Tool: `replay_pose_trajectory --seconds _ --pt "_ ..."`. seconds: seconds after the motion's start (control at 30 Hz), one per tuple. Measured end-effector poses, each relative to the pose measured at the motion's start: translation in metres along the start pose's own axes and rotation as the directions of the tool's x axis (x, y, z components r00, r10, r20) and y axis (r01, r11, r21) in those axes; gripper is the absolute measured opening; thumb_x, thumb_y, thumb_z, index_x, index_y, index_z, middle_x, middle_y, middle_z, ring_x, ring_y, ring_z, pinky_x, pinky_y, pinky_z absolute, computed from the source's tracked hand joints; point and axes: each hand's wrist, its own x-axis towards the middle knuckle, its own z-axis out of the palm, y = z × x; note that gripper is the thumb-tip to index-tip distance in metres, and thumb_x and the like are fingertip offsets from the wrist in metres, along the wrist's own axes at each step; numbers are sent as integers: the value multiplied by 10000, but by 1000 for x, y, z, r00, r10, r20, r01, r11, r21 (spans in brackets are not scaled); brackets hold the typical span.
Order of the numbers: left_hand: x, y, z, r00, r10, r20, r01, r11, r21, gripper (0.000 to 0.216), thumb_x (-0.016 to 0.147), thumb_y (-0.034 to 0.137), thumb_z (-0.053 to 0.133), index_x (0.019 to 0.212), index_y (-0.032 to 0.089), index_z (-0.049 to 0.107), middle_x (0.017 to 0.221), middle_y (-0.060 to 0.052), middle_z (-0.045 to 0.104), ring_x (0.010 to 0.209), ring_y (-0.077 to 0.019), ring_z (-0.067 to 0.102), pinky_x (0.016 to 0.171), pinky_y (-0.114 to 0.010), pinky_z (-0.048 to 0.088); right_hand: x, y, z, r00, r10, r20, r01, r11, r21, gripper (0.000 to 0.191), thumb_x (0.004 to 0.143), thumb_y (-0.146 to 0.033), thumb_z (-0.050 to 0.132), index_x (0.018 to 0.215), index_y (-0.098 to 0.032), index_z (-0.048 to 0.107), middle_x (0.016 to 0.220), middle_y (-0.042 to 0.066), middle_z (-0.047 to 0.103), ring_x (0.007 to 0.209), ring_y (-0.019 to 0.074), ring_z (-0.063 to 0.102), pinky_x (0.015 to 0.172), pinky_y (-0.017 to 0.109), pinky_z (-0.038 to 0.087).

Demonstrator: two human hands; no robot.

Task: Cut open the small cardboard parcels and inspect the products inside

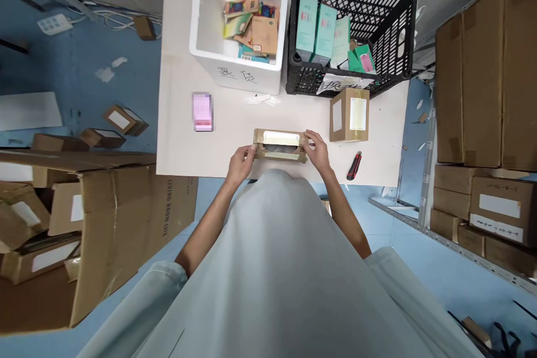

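Observation:
A small cardboard box [280, 145] lies at the near edge of the white table [180, 140], its top flaps parted with something dark inside. My left hand [240, 163] grips the box's left end, fingers curled on it. At the right end my right hand [318, 149] holds the box, fingers bent over its top edge. A second, taller taped carton [349, 114] with white labels stands just right of the box. A red and black utility knife [354, 166] lies near my right wrist.
A white foam bin [210, 28] holding several small packages stands at the back. Beside it is a black plastic crate [394, 39] with teal boxes. A pink item [202, 111] lies on the left of the table. Cartons are piled left [96, 224] and on shelves right [486, 78].

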Motion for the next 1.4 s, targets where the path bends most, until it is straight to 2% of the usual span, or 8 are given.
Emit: replay_pose_trajectory --seconds 0.3,0.5,0.67,0.87,1.0,1.13,1.23,1.4 --pt "-8 -37 -3 981 182 73 -183 983 2 434 829 315 783 1253 233 742 1534 -120 618 1410 -327 685 1166 -550 641 36 1 -2 970 -95 224 157 947 -279 652 941 -408 880 1526 -199 679 1564 179 635 1457 360 593 1247 520 531" --pt "-4 -47 3 950 302 86 -314 906 283 553 859 148 734 1402 240 681 1546 -129 571 1332 -301 707 1146 -518 660 44 -4 -1 991 -35 132 69 962 -264 370 1154 -452 539 1362 -196 706 1312 146 794 1187 298 741 1084 426 577" --pt "1 -31 10 889 439 133 -413 639 648 724 917 31 623 1624 170 552 1648 -237 537 1541 -396 568 1208 -570 580 59 -15 14 983 179 -33 -179 921 -347 473 1098 -426 638 1507 -195 574 1315 143 814 1092 294 777 985 402 583" --pt "22 -5 28 671 447 591 -728 248 639 686 919 -63 471 1551 128 656 1633 -188 646 1680 -338 465 1412 -584 321 42 -33 33 983 120 -141 -172 875 -453 551 1159 -447 521 1587 -99 512 1554 266 664 1352 357 689 1052 429 556" --pt "26 3 32 684 340 646 -717 149 681 573 890 28 610 1441 114 743 1398 -213 760 1574 -401 572 1417 -653 266 24 -42 26 966 101 -237 -205 859 -469 522 1210 -519 398 1372 -103 668 1360 239 744 1240 347 704 973 399 545" --pt "16 3 22 677 417 606 -710 154 687 510 925 115 654 1425 132 758 1354 -213 749 1548 -418 570 1422 -665 240 10 -51 20 994 -46 101 96 816 -570 505 1245 -408 326 1155 -185 771 1148 140 818 1150 281 715 1006 354 513" --pt "7 2 10 656 503 563 -717 182 673 462 990 119 583 1416 161 756 1367 -193 737 1560 -388 556 1419 -640 275 3 -59 25 896 -99 433 363 723 -587 351 1204 -260 467 1186 -190 811 1226 119 840 1219 259 715 1075 339 485" --pt "5 -2 -13 676 552 489 -695 256 672 407 1047 194 548 1402 177 747 1386 -190 725 1476 -375 602 1393 -656 334 -14 -65 23 892 -48 449 362 670 -648 305 1147 -179 524 1205 -119 817 1238 202 827 1229 326 707 1116 431 459"
